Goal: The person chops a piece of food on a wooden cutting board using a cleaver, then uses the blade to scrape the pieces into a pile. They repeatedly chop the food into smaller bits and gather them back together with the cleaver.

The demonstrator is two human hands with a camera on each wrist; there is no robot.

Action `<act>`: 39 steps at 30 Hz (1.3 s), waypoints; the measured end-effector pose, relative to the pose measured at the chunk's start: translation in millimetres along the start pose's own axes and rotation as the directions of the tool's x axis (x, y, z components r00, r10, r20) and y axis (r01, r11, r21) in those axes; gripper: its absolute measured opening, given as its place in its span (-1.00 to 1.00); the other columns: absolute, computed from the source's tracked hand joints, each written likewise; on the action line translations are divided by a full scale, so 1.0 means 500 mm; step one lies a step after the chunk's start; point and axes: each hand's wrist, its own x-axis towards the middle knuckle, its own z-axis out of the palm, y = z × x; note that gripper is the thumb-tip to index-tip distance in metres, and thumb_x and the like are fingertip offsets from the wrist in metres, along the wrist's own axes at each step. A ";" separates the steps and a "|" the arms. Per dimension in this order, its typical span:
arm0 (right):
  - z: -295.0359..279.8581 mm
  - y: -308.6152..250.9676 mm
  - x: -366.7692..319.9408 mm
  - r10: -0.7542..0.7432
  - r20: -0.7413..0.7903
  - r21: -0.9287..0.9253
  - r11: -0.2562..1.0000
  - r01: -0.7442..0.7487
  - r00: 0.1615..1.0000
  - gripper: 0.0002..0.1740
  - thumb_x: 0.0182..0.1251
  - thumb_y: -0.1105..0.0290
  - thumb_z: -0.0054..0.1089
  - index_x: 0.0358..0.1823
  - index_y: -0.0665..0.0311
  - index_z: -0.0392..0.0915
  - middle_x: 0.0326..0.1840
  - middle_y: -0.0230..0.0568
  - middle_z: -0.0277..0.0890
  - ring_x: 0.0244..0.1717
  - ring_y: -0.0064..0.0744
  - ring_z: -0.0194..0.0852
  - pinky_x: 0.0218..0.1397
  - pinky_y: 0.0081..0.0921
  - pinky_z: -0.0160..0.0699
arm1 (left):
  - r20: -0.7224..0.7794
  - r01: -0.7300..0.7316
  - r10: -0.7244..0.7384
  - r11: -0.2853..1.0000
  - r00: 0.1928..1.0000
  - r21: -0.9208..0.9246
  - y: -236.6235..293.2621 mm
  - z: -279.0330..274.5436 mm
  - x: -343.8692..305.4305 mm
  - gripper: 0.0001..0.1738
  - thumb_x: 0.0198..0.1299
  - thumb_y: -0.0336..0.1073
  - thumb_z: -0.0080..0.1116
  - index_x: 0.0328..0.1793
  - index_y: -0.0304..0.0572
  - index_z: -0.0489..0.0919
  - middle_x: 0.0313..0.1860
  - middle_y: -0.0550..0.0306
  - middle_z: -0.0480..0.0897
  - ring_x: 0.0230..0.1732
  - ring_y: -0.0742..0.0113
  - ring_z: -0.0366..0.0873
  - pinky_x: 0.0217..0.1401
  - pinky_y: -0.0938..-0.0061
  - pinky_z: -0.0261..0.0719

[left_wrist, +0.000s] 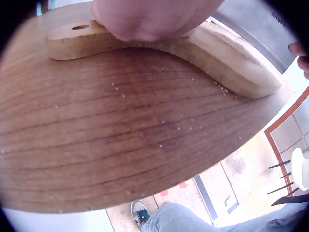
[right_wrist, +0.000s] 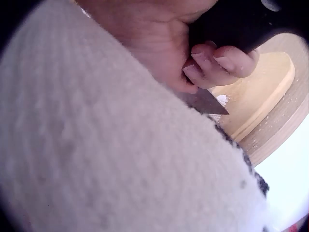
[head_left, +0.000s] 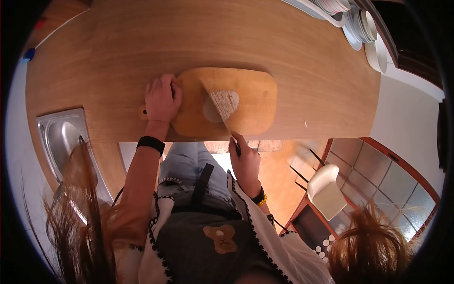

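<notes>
Wooden board (head_left: pixel 253 102) is pressed down by the left hand (head_left: pixel 162 98), knife (head_left: pixel 215 110) gripped in the right hand (head_left: pixel 245 163) over pale food (head_left: pixel 228 101): mid-cut, steady downward stroke judged required.

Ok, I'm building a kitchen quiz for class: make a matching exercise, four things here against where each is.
Things:
1 left hand
2 right hand
3 sink
4 plates

Places:
a top right of the head view
b grips the knife
c rests on the cutting board's handle end
d at the table's left end

Pairs: 1c, 2b, 3d, 4a
</notes>
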 end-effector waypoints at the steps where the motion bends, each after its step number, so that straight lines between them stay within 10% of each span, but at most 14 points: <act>1: -0.003 -0.001 -0.002 0.001 -0.004 -0.003 1.000 -0.001 1.000 -0.75 0.34 0.37 0.09 0.03 0.12 0.54 -0.73 -0.11 0.37 -0.72 -0.21 0.42 -0.61 -0.37 0.33 | -0.018 -0.010 0.009 1.000 1.000 -0.015 0.000 0.001 0.002 -0.89 0.04 -0.43 0.03 -0.30 -0.09 0.36 -0.43 0.18 0.55 -0.31 0.13 0.49 -0.23 0.27 0.37; 39: -0.027 0.000 -0.037 -0.019 0.177 -0.030 0.999 0.024 0.984 -0.64 0.18 0.41 0.21 0.05 0.12 0.52 -0.44 -0.18 0.60 -0.54 -0.18 0.57 -0.49 -0.38 0.53 | 0.006 -0.007 0.007 1.000 1.000 -0.022 -0.003 -0.001 0.000 -0.88 0.05 -0.38 0.04 -0.29 -0.06 0.36 -0.42 0.18 0.53 -0.31 0.12 0.48 -0.23 0.27 0.35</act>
